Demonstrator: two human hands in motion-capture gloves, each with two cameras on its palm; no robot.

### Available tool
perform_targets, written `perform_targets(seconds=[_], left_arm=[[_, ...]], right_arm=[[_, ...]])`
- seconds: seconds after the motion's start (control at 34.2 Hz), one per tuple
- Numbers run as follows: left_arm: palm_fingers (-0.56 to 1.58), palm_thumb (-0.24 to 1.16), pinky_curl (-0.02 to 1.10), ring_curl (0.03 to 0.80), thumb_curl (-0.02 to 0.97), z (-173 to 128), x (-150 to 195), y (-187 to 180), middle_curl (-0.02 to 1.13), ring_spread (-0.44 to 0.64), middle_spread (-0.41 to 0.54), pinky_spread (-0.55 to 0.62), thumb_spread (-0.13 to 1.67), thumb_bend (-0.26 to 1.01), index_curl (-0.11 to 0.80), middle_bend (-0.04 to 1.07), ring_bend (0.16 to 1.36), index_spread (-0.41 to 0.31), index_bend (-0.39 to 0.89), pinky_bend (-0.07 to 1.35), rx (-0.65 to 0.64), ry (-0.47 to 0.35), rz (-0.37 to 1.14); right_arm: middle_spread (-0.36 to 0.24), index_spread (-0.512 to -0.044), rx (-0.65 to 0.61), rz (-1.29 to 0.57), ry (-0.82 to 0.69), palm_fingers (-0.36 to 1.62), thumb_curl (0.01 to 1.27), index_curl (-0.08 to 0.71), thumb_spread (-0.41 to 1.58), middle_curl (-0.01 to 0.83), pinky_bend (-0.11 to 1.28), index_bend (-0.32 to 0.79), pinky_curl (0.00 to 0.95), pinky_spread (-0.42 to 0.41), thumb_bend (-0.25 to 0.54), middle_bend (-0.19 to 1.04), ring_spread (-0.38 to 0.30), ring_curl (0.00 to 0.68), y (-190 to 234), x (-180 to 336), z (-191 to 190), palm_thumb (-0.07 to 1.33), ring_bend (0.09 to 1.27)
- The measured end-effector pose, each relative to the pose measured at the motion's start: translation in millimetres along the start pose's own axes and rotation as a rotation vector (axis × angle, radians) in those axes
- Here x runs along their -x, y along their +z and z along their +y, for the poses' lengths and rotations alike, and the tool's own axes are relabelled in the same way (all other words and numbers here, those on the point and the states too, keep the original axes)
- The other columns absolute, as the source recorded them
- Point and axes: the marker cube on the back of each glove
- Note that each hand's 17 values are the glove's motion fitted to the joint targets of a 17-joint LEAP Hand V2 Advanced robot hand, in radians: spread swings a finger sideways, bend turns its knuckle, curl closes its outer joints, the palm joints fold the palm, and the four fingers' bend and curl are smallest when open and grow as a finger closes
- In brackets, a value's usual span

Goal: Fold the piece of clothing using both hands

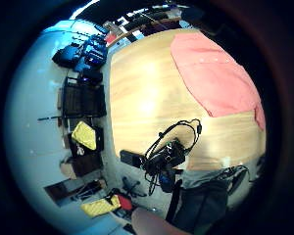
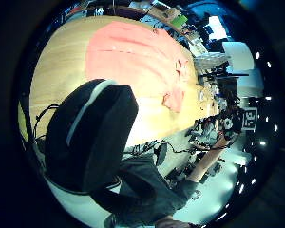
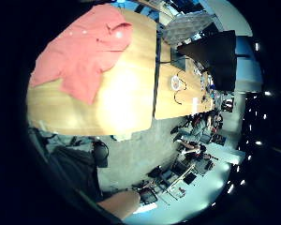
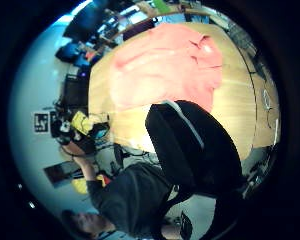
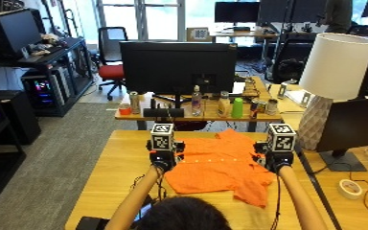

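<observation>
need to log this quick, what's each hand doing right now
Left hand: raised above the orange shirt, not holding it; fingers cannot be told.
Right hand: the same.

- Light wooden table (image 5: 110, 163) across the lower half of the outside view.
- Orange shirt (image 5: 219, 165) spread flat at centre.
- Dark device (image 5: 89, 224) at lower-left edge.

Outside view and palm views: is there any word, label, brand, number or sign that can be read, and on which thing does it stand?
No text can be read.
Bottles on the far desk: labels too small to read.
Orange shirt on the wooden table: no print visible.
Monitor back: no readable brand.
Lamp: plain shade.
</observation>
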Motion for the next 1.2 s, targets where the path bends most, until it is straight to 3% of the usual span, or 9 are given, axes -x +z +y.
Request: perform_targets(seconds=[0.18, 0.38, 0.67, 0.97, 1.2], left_arm=[[0.18, 0.11, 0.18, 0.173, 0.034, 3.5, -1.6, -1.7, 0.06, 0.24, 0.170, 0.27, 0.74, 0.06, 0.035, 0.14, 0.60, -0.010, 0.08, 0.52, 0.010, -0.011, -0.015], [0.12, 0.11, 0.23, 0.216, 0.067, 4.9, -4.1, 1.7, 0.10, 0.31, 0.212, 0.34, 0.99, 0.04, 0.077, 0.17, 0.67, -0.012, 0.12, 0.57, 0.033, -0.018, -0.034], [0.09, 0.11, 0.27, 0.240, 0.108, 8.1, -8.2, -3.5, 0.15, 0.34, 0.233, 0.37, 1.14, 0.01, 0.131, 0.18, 0.71, -0.013, 0.13, 0.60, 0.020, -0.016, -0.043], [0.07, 0.13, 0.29, 0.252, 0.149, 1.1, -15.7, 1.3, 0.19, 0.36, 0.240, 0.38, 1.16, -0.01, 0.171, 0.18, 0.73, -0.014, 0.14, 0.60, 0.063, -0.002, -0.054], [0.03, 0.17, 0.31, 0.257, 0.182, -16.3, -23.0, 19.6, 0.21, 0.37, 0.254, 0.39, 1.12, -0.01, 0.188, 0.17, 0.72, -0.019, 0.12, 0.64, 0.122, 0.008, -0.080]], right_arm=[[-0.060, -0.284, -0.003, -0.007, -0.004, 0.24, 0.06, 0.072, 0.76, 0.100, 0.48, 0.12, 0.174, 0.165, 0.204, 0.20, 0.069, 0.111, -3.2, 2.9, 0.0, 0.33, 0.34], [-0.073, -0.344, -0.006, -0.038, -0.021, 0.21, 0.09, 0.109, 1.03, 0.159, 0.50, 0.13, 0.223, 0.202, 0.191, 0.21, 0.088, 0.152, -6.9, 1.6, 9.9, 0.34, 0.37], [-0.073, -0.372, -0.003, -0.014, -0.032, 0.19, 0.12, 0.146, 1.19, 0.222, 0.51, 0.13, 0.259, 0.220, 0.155, 0.22, 0.098, 0.186, -16.5, -5.6, 20.3, 0.36, 0.38], [-0.074, -0.378, 0.072, -0.016, -0.044, 0.19, 0.14, 0.169, 1.24, 0.263, 0.51, 0.13, 0.282, 0.225, 0.106, 0.23, 0.101, 0.215, -25.6, -16.7, 19.6, 0.36, 0.41], [-0.080, -0.383, 0.184, 0.032, -0.038, 0.19, 0.19, 0.165, 1.20, 0.276, 0.58, 0.09, 0.315, 0.231, 0.117, 0.19, 0.084, 0.241, -5.6, -26.5, -16.8, 0.48, 0.45]])
